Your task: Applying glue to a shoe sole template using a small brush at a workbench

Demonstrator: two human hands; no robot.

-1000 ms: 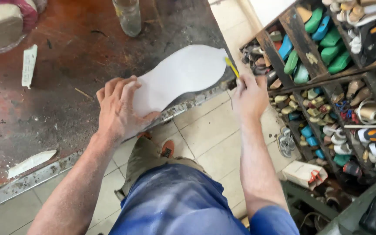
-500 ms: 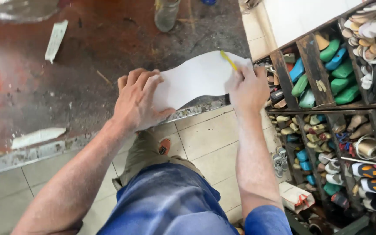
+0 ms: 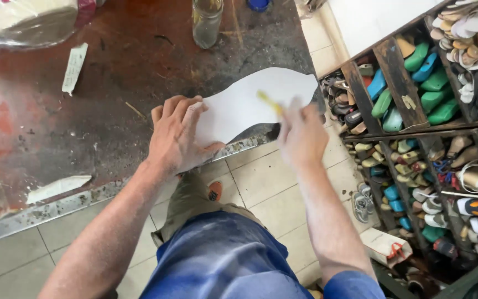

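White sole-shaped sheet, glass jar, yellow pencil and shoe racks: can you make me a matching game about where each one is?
Things:
1. flat white sole-shaped sheet
2. clear glass jar
3. thin yellow pencil
4. dark wooden shoe racks

Places:
A. far part of the workbench
B. in the right hand
C. to the right, beside the tiled floor
D. under the left hand

Pairs: 1-D, 2-A, 3-B, 4-C

The person wears a blue garment (image 3: 222,260) (dusty, faded in patches), khaki trousers (image 3: 186,202) and bare forearms.
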